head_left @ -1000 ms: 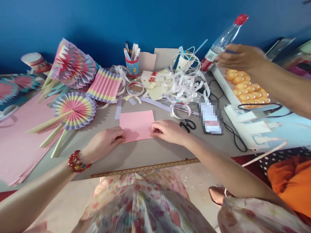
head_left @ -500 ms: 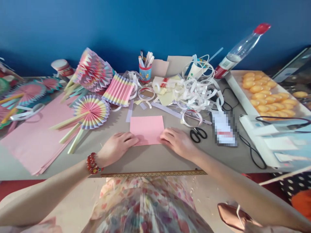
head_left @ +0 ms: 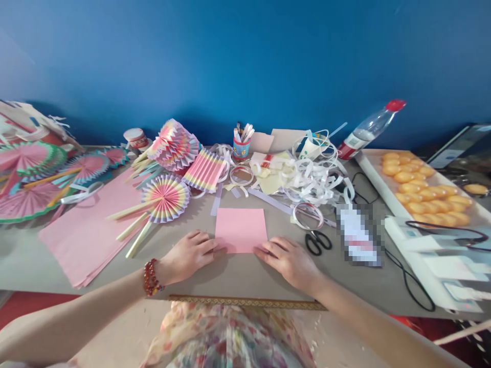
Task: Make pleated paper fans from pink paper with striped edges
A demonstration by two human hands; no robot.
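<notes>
A rectangle of pink paper (head_left: 241,230) lies flat on the grey table in front of me. My left hand (head_left: 192,255), with a red bead bracelet (head_left: 151,278) at its wrist, grips the paper's lower left corner between thumb and fingers. At the lower right corner, my right hand (head_left: 287,260) holds the paper the same way. Its fingertips are partly hidden under the hand. Black-handled scissors (head_left: 318,243) rest just right of my right hand. A roll of white tape (head_left: 308,216) lies beside them.
Left are pleated paper fans (head_left: 164,198) and a stack of pink sheets (head_left: 88,230). Behind lie curled white strips (head_left: 314,179) and a pen cup (head_left: 241,149). On the right are a blurred phone (head_left: 358,236), a leaning bottle (head_left: 370,130), a tray of yellow pieces (head_left: 368,163) and cables.
The camera view has tilted up, so everything sits lower in the picture and more shows at the left. Both hands stay at the pink paper's lower corners.
</notes>
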